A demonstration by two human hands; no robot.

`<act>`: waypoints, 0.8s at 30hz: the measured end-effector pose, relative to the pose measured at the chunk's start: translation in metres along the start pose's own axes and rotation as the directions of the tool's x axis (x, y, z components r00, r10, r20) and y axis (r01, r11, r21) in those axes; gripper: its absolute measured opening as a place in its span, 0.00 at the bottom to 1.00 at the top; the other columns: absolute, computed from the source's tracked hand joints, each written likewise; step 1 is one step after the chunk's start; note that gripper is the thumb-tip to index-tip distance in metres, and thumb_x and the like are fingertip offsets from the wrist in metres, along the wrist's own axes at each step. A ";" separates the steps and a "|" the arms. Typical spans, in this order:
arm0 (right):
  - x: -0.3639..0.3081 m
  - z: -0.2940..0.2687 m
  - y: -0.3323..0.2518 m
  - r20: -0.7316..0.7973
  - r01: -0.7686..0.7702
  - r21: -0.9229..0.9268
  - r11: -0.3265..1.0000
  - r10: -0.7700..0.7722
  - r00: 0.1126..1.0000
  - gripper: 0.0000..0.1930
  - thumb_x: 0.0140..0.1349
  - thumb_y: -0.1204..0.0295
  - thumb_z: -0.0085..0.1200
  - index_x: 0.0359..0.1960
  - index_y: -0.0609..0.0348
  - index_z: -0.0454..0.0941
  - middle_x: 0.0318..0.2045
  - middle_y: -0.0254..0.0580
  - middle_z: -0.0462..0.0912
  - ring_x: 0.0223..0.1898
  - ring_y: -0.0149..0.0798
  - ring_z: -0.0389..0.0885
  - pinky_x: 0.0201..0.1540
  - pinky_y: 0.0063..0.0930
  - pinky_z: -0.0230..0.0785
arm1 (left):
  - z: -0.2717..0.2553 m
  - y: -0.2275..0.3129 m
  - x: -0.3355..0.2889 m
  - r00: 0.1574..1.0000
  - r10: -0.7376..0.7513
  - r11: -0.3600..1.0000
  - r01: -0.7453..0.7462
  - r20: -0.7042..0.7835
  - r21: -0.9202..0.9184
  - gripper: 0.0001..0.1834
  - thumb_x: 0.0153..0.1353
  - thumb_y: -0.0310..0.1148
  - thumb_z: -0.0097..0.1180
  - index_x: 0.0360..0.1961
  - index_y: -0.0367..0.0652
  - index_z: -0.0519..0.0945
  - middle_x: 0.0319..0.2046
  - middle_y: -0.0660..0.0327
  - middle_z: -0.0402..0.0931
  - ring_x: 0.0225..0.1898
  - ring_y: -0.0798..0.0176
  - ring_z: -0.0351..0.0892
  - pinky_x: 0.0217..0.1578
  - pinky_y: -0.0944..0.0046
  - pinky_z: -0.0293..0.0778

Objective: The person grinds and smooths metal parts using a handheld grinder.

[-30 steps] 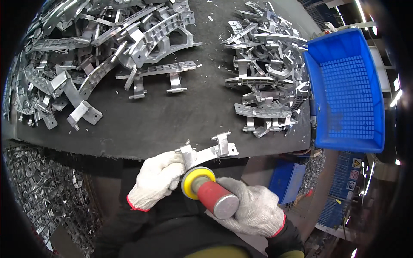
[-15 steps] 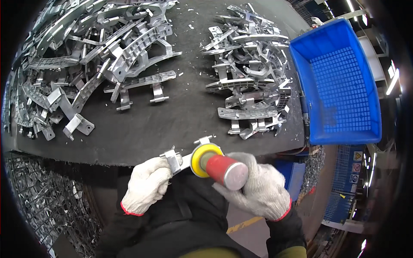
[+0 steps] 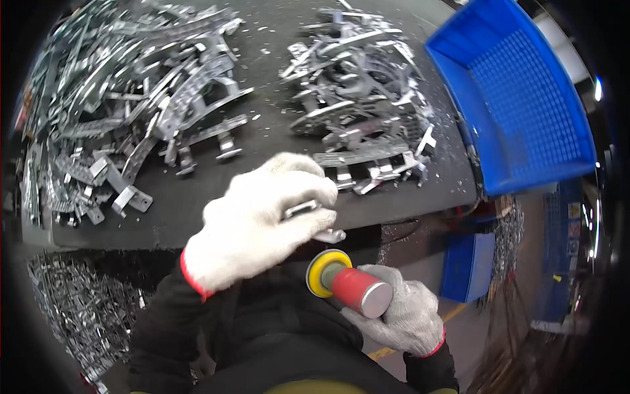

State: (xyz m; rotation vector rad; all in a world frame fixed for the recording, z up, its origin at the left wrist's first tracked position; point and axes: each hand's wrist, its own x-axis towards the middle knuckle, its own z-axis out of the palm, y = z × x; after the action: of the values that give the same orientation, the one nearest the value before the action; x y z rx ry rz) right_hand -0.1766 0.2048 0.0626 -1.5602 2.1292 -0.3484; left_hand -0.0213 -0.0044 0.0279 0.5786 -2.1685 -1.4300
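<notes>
My left hand (image 3: 259, 217), in a white knit glove with a red cuff, is closed around a silver metal bracket (image 3: 330, 235). Most of that bracket is hidden behind the fingers; one end sticks out below them. The hand is above the table's front edge, close to a heap of similar brackets (image 3: 361, 157). In my right hand (image 3: 413, 312), gloved alike, is a small handheld disc sander (image 3: 357, 289) with a red body and a yellow pad. The sander is held below the table edge, with its pad apart from the bracket.
A larger pile of silver brackets (image 3: 141, 98) covers the left of the dark table (image 3: 262, 141). Small metal scraps lie about. On the right a blue plastic crate (image 3: 525, 98) stands beside the table, with another blue bin (image 3: 467, 266) lower down. A mesh container of metal parts (image 3: 85, 308) is at lower left.
My left hand has moved up and to the right with the bracket, away from the sander pad. My right hand has lowered slightly with the sander. The whole view has tilted a little.
</notes>
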 end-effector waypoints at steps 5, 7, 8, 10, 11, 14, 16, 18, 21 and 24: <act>0.007 -0.014 0.012 -0.080 0.098 -0.009 0.995 -0.099 0.992 0.29 0.58 0.52 0.70 0.53 0.56 0.75 0.27 0.45 0.86 0.24 0.48 0.88 0.27 0.39 0.81 | 0.022 0.004 0.002 0.977 -0.192 0.950 0.208 0.091 -0.232 0.10 0.66 0.19 0.59 0.48 0.31 0.84 0.46 0.53 0.84 0.45 0.63 0.85 0.49 0.61 0.85; 0.012 -0.018 0.015 -0.054 0.077 -0.049 0.996 -0.080 0.995 0.28 0.58 0.51 0.70 0.52 0.56 0.75 0.25 0.44 0.86 0.23 0.47 0.87 0.26 0.39 0.80 | 0.028 0.011 0.007 0.994 -0.090 0.996 0.090 0.064 0.003 0.09 0.65 0.22 0.61 0.46 0.33 0.85 0.43 0.53 0.86 0.42 0.64 0.87 0.46 0.64 0.83; 0.017 -0.020 0.016 -0.041 0.101 -0.076 0.992 -0.104 0.994 0.29 0.58 0.51 0.69 0.52 0.57 0.75 0.24 0.44 0.85 0.23 0.48 0.87 0.25 0.39 0.80 | 0.029 0.012 0.010 0.992 -0.096 0.995 0.094 0.078 0.028 0.09 0.65 0.24 0.62 0.46 0.34 0.85 0.42 0.54 0.87 0.41 0.64 0.87 0.45 0.65 0.82; 0.025 -0.023 0.016 -0.026 0.127 -0.102 0.987 -0.131 0.991 0.29 0.59 0.50 0.69 0.51 0.57 0.75 0.24 0.43 0.85 0.23 0.48 0.87 0.25 0.39 0.79 | 0.030 0.011 0.012 0.993 -0.083 0.995 0.079 0.084 0.054 0.09 0.65 0.26 0.62 0.44 0.34 0.85 0.41 0.53 0.87 0.39 0.63 0.88 0.44 0.66 0.81; 0.027 -0.024 0.014 -0.013 0.132 -0.111 0.985 -0.134 0.991 0.29 0.59 0.50 0.69 0.52 0.57 0.75 0.25 0.44 0.85 0.23 0.48 0.87 0.25 0.39 0.79 | 0.029 0.011 0.012 0.993 -0.086 0.995 0.082 0.082 0.053 0.09 0.65 0.26 0.62 0.44 0.34 0.85 0.41 0.53 0.87 0.39 0.63 0.88 0.44 0.66 0.81; 0.030 -0.026 0.012 0.022 0.146 -0.127 0.981 -0.145 0.989 0.31 0.58 0.49 0.69 0.52 0.58 0.74 0.26 0.46 0.85 0.24 0.49 0.87 0.26 0.39 0.79 | 0.025 0.009 0.012 0.989 -0.106 0.991 0.097 0.105 0.090 0.09 0.65 0.26 0.62 0.44 0.34 0.85 0.41 0.53 0.87 0.39 0.63 0.88 0.44 0.66 0.82; 0.025 -0.024 0.016 0.138 -0.008 -0.067 0.998 0.017 0.990 0.31 0.57 0.49 0.70 0.52 0.58 0.74 0.28 0.47 0.87 0.27 0.49 0.88 0.30 0.40 0.81 | 0.023 0.002 0.006 0.993 -0.059 0.998 0.056 0.100 0.034 0.09 0.66 0.26 0.62 0.45 0.34 0.85 0.40 0.53 0.87 0.39 0.63 0.88 0.43 0.66 0.82; 0.010 -0.029 0.017 0.112 -0.071 -0.046 0.996 0.075 0.991 0.32 0.55 0.50 0.72 0.53 0.57 0.74 0.29 0.46 0.87 0.29 0.48 0.89 0.33 0.40 0.82 | 0.022 -0.006 0.000 0.992 -0.096 0.990 0.103 0.078 -0.096 0.09 0.65 0.25 0.63 0.45 0.34 0.85 0.39 0.53 0.86 0.39 0.63 0.88 0.43 0.66 0.82; -0.029 -0.039 0.023 -0.066 -0.096 0.061 0.993 0.100 0.993 0.36 0.49 0.55 0.78 0.56 0.57 0.74 0.32 0.41 0.89 0.33 0.44 0.91 0.39 0.39 0.84 | 0.025 0.002 0.003 0.997 -0.011 0.996 0.018 0.082 -0.084 0.09 0.64 0.24 0.63 0.46 0.35 0.85 0.37 0.53 0.85 0.37 0.61 0.87 0.41 0.65 0.81; -0.040 -0.059 0.010 -0.099 -0.023 0.044 0.999 0.028 0.995 0.37 0.48 0.58 0.80 0.57 0.57 0.74 0.36 0.39 0.90 0.34 0.43 0.91 0.40 0.37 0.85 | 0.028 0.009 0.005 0.998 0.025 1.000 -0.024 0.066 -0.016 0.09 0.64 0.23 0.63 0.45 0.36 0.85 0.36 0.53 0.85 0.35 0.58 0.87 0.40 0.65 0.81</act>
State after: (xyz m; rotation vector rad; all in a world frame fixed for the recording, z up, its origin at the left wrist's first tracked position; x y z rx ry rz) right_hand -0.2054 0.2417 0.1179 -1.5194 2.1997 -0.4697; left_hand -0.0426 0.0168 0.0271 0.5040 -2.2063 -1.4703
